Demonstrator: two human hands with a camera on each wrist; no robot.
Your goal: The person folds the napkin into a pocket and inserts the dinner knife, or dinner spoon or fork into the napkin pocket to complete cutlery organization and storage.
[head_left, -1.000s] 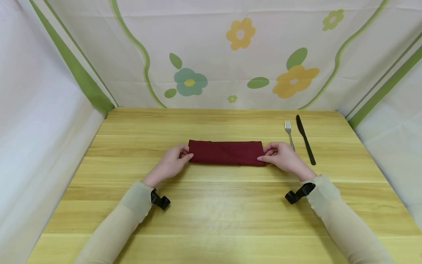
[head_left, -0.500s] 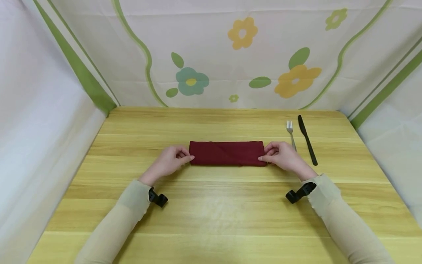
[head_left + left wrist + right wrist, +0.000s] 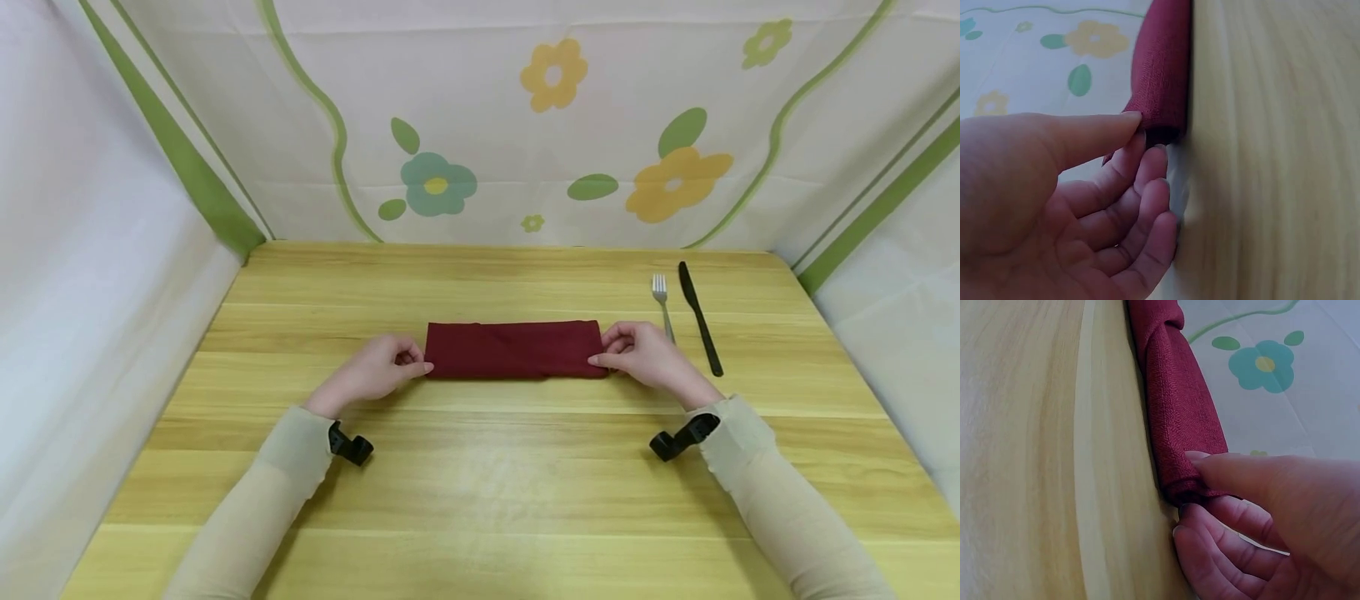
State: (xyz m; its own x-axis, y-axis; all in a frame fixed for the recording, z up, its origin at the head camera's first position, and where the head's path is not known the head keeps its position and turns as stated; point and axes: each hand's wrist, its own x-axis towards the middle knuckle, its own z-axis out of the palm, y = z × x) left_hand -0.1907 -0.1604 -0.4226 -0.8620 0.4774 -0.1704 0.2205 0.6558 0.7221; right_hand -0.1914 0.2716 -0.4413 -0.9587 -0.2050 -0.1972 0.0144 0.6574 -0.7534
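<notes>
A dark red cloth napkin (image 3: 513,350), folded into a long flat strip, lies crosswise on the wooden table. At its left end the left hand (image 3: 382,367) pinches the near corner between thumb and index finger; the other fingers curl beneath, as the left wrist view shows with the napkin's folded edge (image 3: 1163,81). The right hand (image 3: 643,357) pinches the opposite end, its thumb lying on top of the layered cloth (image 3: 1182,419) in the right wrist view. A slanting fold line crosses the middle of the strip.
Beyond the right hand lie a silver fork (image 3: 660,292), its handle partly hidden by that hand, and a black knife (image 3: 699,317). The wooden table (image 3: 480,483) ends at a white curtain (image 3: 480,108) with printed flowers at the back; plain white cloth hangs at both sides.
The left hand has shifted slightly left and toward the person, drawing the napkin's left end outward so the strip looks a little longer. The right hand has stayed nearly still.
</notes>
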